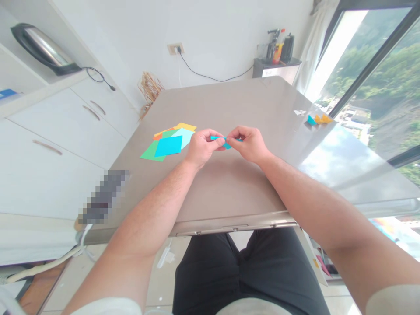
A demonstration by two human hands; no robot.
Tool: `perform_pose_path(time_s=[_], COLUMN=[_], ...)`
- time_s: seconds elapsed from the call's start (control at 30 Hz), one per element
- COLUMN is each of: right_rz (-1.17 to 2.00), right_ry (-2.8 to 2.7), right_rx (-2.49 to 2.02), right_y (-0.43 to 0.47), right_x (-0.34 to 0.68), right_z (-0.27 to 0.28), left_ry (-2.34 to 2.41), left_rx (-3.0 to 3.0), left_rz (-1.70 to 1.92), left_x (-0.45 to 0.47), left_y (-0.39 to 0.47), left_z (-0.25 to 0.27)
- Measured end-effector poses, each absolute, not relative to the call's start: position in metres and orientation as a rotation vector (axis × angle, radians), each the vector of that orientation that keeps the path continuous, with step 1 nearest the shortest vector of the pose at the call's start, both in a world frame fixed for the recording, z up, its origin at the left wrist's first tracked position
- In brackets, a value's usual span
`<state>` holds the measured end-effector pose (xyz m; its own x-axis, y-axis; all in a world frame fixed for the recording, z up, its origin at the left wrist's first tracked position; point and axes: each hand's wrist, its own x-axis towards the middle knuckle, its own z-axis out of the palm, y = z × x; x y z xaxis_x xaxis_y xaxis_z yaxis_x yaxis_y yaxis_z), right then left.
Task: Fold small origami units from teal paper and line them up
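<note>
Between my two hands is a small folded piece of blue paper (227, 145), held just above the table. My left hand (204, 146) pinches its left end with thumb and fingers. On the other side, my right hand (246, 142) grips the right part, its thumb and fingertips close to those of the left. Much of the paper is hidden behind my fingers, so its exact shape cannot be made out. Left of my left hand lies a spread of coloured paper sheets, with a blue sheet (168, 146) on top of a green sheet (149, 151).
Small folded paper pieces, one blue (311, 120) and others yellow (323, 118), stand at the table's right edge by the window. A pixelated dark object (105, 197) lies at the left edge. Beyond the grey table (226, 105) stands a cabinet with bottles (278, 50).
</note>
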<state>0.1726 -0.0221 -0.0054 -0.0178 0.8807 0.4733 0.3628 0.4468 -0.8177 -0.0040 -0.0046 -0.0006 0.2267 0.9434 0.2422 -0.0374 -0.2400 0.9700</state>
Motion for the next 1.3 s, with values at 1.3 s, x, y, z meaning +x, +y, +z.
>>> perform_pose_path(time_s=[1.3], right_rz=[0.6], right_ry=[-1.622], right_rx=[-1.212], right_y=[-0.0284], right_x=[0.1737], right_z=[-0.0056], left_ry=[0.86], left_rx=[1.541], left_rz=[1.136], left_x=[-0.0073], left_y=[-0.001], left_z=[-0.0075])
